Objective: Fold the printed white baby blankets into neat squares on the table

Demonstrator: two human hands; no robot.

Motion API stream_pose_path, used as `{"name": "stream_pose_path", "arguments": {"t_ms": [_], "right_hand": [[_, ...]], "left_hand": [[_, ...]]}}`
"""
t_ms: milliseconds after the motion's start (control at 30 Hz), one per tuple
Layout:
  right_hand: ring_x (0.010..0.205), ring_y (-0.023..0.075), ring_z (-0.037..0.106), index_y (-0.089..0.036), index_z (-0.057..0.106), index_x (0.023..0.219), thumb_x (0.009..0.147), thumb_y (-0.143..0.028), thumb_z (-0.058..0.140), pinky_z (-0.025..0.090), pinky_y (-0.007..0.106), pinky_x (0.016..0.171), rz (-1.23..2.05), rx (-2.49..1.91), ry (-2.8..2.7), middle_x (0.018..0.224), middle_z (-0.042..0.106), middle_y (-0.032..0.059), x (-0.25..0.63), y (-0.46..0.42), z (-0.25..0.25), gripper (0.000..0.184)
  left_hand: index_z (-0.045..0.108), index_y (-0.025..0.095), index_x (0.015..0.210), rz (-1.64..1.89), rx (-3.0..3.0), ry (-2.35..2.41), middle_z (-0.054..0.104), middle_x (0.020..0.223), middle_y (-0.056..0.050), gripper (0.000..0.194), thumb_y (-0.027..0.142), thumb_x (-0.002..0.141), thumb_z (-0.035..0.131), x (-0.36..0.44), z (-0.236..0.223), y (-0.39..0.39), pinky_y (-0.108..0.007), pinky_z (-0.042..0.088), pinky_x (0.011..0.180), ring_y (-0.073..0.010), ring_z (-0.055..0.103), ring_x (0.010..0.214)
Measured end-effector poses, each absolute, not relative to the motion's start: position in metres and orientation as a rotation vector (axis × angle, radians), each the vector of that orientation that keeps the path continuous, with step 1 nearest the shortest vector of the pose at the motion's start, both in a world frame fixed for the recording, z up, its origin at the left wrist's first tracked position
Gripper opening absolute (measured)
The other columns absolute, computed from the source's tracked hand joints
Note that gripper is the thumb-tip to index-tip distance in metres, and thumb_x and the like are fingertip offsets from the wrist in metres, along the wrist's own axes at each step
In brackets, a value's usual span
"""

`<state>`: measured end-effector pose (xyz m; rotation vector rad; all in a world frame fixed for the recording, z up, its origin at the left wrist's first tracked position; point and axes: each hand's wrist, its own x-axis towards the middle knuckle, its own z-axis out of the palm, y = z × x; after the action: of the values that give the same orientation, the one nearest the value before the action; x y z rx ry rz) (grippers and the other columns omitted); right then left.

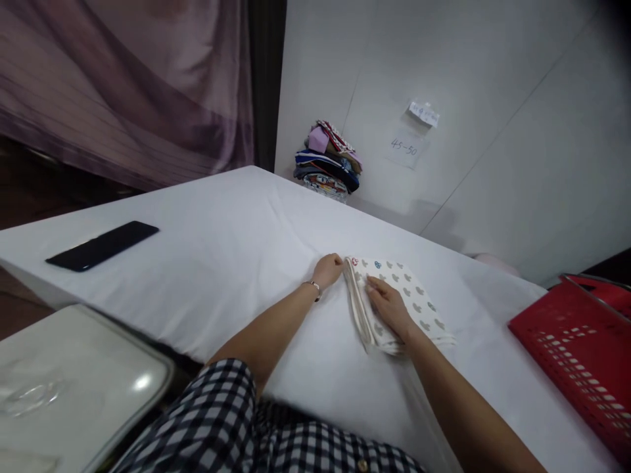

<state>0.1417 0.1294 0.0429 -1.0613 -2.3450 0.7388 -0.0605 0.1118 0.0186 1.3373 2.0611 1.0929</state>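
A folded white cloth [407, 289] lies on the white-covered table in front of me, printed with small grey shapes and a few red, blue and green ones. Its layers stack up along the left edge. At its far left corner, my left hand [329, 269] is closed, fingertips pinched on the cloth's edge; a bracelet circles that wrist. My right hand [389, 303] rests on top of the cloth near its left side, fingers stretched out and palm down.
A black phone [103, 246] lies on the table [221, 230] at left. Folded fabrics [328, 161] are stacked by the wall. A red plastic basket [566, 335] stands at right. A pale glossy surface [89, 368] with a clear round object [32, 397] sits at lower left.
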Motion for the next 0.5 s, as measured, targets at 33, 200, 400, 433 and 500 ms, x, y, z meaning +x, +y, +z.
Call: {"name": "stream_pose_path", "arguments": {"t_ms": [33, 200, 400, 433, 500], "right_hand": [[0.111, 0.0223, 0.053, -0.022, 0.061, 0.115, 0.086, -0.045, 0.043, 0.040, 0.039, 0.096, 0.679, -1.060, -2.336, 0.117, 0.062, 0.0069, 0.143, 0.124, 0.046, 0.041], [0.098, 0.0253, 0.055, -0.020, 0.057, 0.118, 0.078, -0.044, 0.054, 0.043, 0.036, 0.085, 0.409, -1.151, -2.531, 0.104, 0.061, 0.0094, 0.140, 0.098, 0.051, 0.046], [0.095, 0.0235, 0.058, -0.021, 0.054, 0.123, 0.076, -0.029, 0.049, 0.043, 0.034, 0.083, 0.464, -1.236, -2.528, 0.104, 0.063, 0.0086, 0.140, 0.105, 0.045, 0.048], [0.091, 0.0222, 0.059, -0.021, 0.056, 0.121, 0.076, -0.028, 0.049, 0.044, 0.034, 0.082, 0.541, -1.247, -2.475, 0.101, 0.065, 0.0073, 0.142, 0.110, 0.042, 0.046], [0.083, 0.0204, 0.061, -0.020, 0.060, 0.117, 0.074, -0.029, 0.050, 0.046, 0.033, 0.078, 0.743, -1.250, -2.328, 0.093, 0.067, 0.0047, 0.147, 0.121, 0.036, 0.044]], "left_hand": [[0.067, 0.018, 0.080, 1.046, 1.358, 2.033, 0.068, 0.086, -0.003, 0.013, 0.024, 0.074, 0.058, -0.058, 0.020, 0.107, -0.024, 0.043, 0.072, -0.0144, 0.058, 0.078], [0.067, 0.018, 0.063, 0.940, 1.426, 1.879, 0.064, 0.063, 0.002, 0.009, 0.026, 0.066, 0.062, -0.036, 0.021, 0.089, -0.021, 0.039, 0.057, -0.0115, 0.055, 0.060], [0.068, 0.016, 0.068, 0.984, 1.391, 1.828, 0.062, 0.061, 0.002, 0.016, 0.028, 0.071, 0.057, -0.023, 0.013, 0.082, -0.021, 0.039, 0.055, -0.0108, 0.055, 0.060], [0.068, 0.017, 0.070, 1.013, 1.380, 1.830, 0.063, 0.063, 0.002, 0.016, 0.028, 0.071, 0.057, -0.023, 0.011, 0.082, -0.021, 0.039, 0.056, -0.0110, 0.055, 0.062], [0.068, 0.017, 0.073, 1.075, 1.350, 1.830, 0.065, 0.069, 0.001, 0.015, 0.027, 0.071, 0.058, -0.024, 0.008, 0.082, -0.021, 0.040, 0.059, -0.0113, 0.056, 0.065]]}}
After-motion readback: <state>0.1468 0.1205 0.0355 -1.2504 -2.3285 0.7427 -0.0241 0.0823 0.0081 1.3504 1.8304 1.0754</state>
